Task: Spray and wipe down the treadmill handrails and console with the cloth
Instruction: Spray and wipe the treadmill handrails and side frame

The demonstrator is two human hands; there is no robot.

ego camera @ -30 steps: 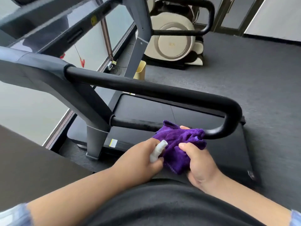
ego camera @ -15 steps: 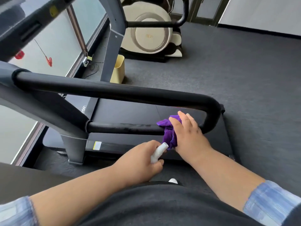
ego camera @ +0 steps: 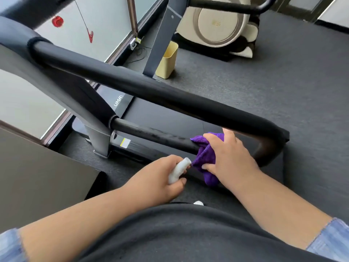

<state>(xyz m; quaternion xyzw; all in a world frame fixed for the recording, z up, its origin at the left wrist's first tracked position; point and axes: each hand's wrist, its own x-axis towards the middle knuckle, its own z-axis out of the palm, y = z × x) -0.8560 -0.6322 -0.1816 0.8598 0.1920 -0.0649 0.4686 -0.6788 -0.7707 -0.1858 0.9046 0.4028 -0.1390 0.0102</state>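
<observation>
The treadmill's black handrail loops from a thick upper bar (ego camera: 151, 87) round a bend at the right to a thinner lower bar (ego camera: 151, 134). My right hand (ego camera: 228, 157) presses a purple cloth (ego camera: 206, 157) around the lower bar near the bend, fingers wrapped over it. My left hand (ego camera: 160, 178) sits just left of the cloth, closed on a small white spray bottle (ego camera: 178, 170) whose nozzle points toward the cloth. The console is out of view at the upper left.
The treadmill deck (ego camera: 170, 118) lies under the rail, and its grey upright post (ego camera: 98, 137) stands at the left. A yellow bin (ego camera: 167, 60) and a cream machine (ego camera: 219, 21) sit on the dark carpet behind. Windows line the left side. A dark surface (ego camera: 37, 176) is at lower left.
My right hand has turned the cloth over onto the lower bar and now grips it around the rail. My left hand with the bottle has hardly moved. The camera has tilted and come closer.
</observation>
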